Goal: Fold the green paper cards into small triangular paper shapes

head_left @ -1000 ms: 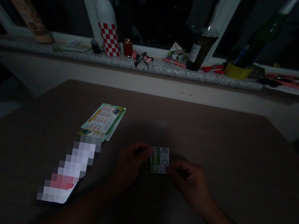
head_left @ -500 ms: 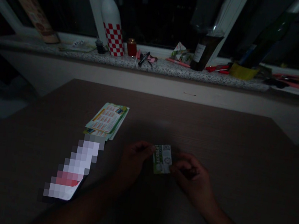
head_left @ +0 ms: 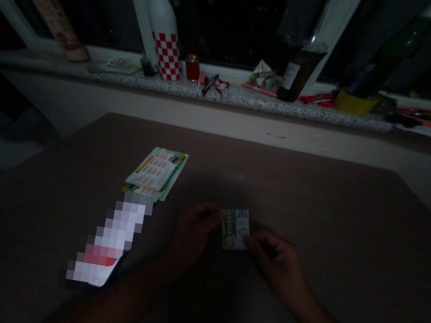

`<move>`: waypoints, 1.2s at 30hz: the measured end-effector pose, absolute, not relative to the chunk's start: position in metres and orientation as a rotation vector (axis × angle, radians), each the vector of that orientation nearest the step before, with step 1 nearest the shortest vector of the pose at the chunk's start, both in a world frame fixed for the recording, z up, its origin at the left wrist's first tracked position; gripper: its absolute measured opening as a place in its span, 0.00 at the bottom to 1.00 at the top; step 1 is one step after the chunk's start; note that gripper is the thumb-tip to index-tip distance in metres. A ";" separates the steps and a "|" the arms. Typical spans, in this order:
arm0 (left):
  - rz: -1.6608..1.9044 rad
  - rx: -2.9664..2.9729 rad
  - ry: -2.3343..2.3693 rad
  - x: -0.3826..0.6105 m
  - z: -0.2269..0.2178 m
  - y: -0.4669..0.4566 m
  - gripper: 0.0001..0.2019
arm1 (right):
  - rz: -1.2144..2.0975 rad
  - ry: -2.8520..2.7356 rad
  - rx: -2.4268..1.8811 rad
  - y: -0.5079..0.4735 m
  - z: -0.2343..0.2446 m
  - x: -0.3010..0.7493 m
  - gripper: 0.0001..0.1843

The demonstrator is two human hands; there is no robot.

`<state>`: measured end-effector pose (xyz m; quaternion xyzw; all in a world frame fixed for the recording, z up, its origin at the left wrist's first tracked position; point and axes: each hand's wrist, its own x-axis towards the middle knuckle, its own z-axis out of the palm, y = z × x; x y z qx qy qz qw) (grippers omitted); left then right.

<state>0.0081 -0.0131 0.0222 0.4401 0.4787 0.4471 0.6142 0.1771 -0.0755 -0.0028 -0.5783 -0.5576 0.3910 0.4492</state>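
A small green and white card (head_left: 236, 230) with a square printed code in its upper corner is held between both hands over the table. My left hand (head_left: 198, 230) pinches its left edge between thumb and finger. At the lower right edge, my right hand (head_left: 280, 258) grips it with thumb and fingertips, fingers curled. To the left of my left hand lies a stack of cards (head_left: 156, 169) printed with calendar-like grids. Below the stack is a bright phone-like slab (head_left: 106, 242), its face blurred out in blocks.
The brown table (head_left: 316, 200) meets a wall under a speckled windowsill (head_left: 234, 98). On the sill stand a white bottle with red checks (head_left: 167, 54), a red jar (head_left: 192, 68), a dark plastic cup (head_left: 295, 78), a green bottle (head_left: 395, 48) and a tan cylinder (head_left: 50, 12).
My right hand's fingers have closed in more at the card's right edge. The card stays in nearly the same place, and the whole view has shifted slightly.
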 end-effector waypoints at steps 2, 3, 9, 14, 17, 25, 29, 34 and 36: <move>1.032 1.013 1.100 0.008 0.020 -0.012 0.08 | 0.982 -1.382 -1.432 -0.076 -0.003 0.177 0.14; 1.034 1.014 1.103 0.008 0.019 -0.012 0.08 | 0.980 -1.385 -1.433 -0.076 -0.002 0.178 0.14; 1.022 1.017 1.114 0.007 0.022 -0.013 0.08 | 0.982 -1.358 -1.423 -0.075 -0.002 0.178 0.13; 1.004 1.143 1.063 0.005 0.024 -0.015 0.07 | 0.994 -1.279 -1.294 -0.075 -0.006 0.178 0.09; 0.970 1.401 0.975 0.002 0.023 -0.016 0.07 | 0.900 -1.286 -1.246 -0.075 -0.008 0.181 0.08; 0.938 1.730 0.927 0.002 0.023 -0.019 0.07 | 0.606 -1.415 -1.277 -0.079 0.004 0.182 0.05; 0.962 1.717 0.912 0.002 0.021 -0.020 0.07 | 0.577 -1.414 -1.257 -0.081 0.009 0.181 0.05; 0.960 1.775 0.941 0.001 0.021 -0.020 0.04 | 0.616 -1.412 -1.226 -0.081 0.006 0.182 0.05; 0.983 1.824 0.951 0.001 0.021 -0.020 0.10 | 0.624 -1.418 -1.221 -0.081 0.005 0.182 0.05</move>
